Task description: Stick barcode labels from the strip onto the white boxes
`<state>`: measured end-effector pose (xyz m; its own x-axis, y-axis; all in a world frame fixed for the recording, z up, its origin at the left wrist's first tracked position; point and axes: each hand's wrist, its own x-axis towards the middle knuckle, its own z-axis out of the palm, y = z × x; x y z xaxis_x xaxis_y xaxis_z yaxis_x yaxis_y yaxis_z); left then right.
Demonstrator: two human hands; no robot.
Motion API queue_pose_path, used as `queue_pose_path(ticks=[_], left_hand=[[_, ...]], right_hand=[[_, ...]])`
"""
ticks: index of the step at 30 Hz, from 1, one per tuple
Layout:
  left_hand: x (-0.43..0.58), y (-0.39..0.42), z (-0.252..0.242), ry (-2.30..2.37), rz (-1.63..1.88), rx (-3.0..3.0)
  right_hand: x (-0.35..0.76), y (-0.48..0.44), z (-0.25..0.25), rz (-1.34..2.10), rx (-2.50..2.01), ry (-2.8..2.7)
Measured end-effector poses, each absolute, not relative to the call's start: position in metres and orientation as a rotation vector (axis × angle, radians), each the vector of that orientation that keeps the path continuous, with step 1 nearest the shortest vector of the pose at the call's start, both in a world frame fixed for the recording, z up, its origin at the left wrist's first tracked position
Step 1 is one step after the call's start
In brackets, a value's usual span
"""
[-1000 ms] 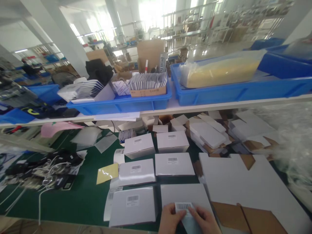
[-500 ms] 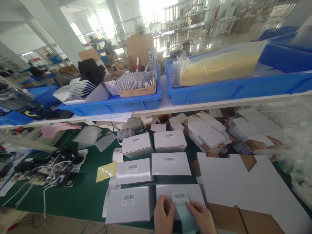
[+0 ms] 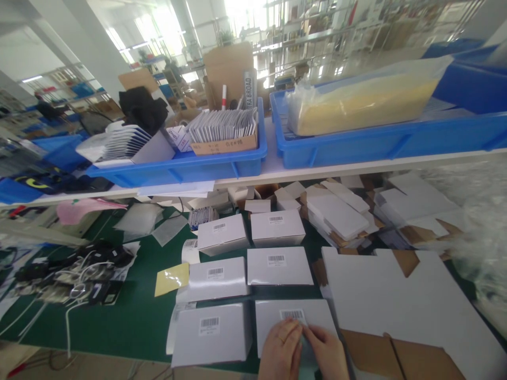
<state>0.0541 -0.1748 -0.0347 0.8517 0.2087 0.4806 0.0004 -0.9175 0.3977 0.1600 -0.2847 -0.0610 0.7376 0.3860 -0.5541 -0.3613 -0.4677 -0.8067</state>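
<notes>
A white box [image 3: 267, 309] lies at the front, with a barcode label [image 3: 292, 315] on top. My left hand [image 3: 280, 349] is over this box, its fingers closed together at the label's lower edge; what lies under its fingertips is hidden. Beside it, my right hand [image 3: 327, 352] pinches the top of a pale green strip [image 3: 307, 360]. The strip hangs down between my hands, mostly covered by them. To the left stands another labelled white box [image 3: 209, 345], and a third labelled box [image 3: 279, 274] lies just behind.
More labelled boxes [image 3: 222, 235] stand farther back. Flat white cardboard [image 3: 396, 301] lies at right, with folded cartons [image 3: 336, 211] behind. A yellow sheet [image 3: 171, 279] and tangled cables [image 3: 79, 277] lie left. Blue trays [image 3: 198, 171] line the shelf above.
My left hand has moved right and up, turning over the label's lower edge, closer to my right hand. The pale green strip is now more covered. The view has shifted slightly.
</notes>
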Motion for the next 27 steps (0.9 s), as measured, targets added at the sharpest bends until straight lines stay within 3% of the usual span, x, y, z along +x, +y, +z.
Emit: queue_pose_path(ticks=[18, 27], left_hand=[[0.068, -0.174, -0.046, 0.102, 0.560, 2.653], [0.038, -0.146, -0.047, 0.187, 0.497, 2.804]], right_hand=[[0.161, -0.285, -0.070, 0.854, -1.993, -0.094], [0.157, -0.316, -0.081, 1.019, -1.687, -0.216]])
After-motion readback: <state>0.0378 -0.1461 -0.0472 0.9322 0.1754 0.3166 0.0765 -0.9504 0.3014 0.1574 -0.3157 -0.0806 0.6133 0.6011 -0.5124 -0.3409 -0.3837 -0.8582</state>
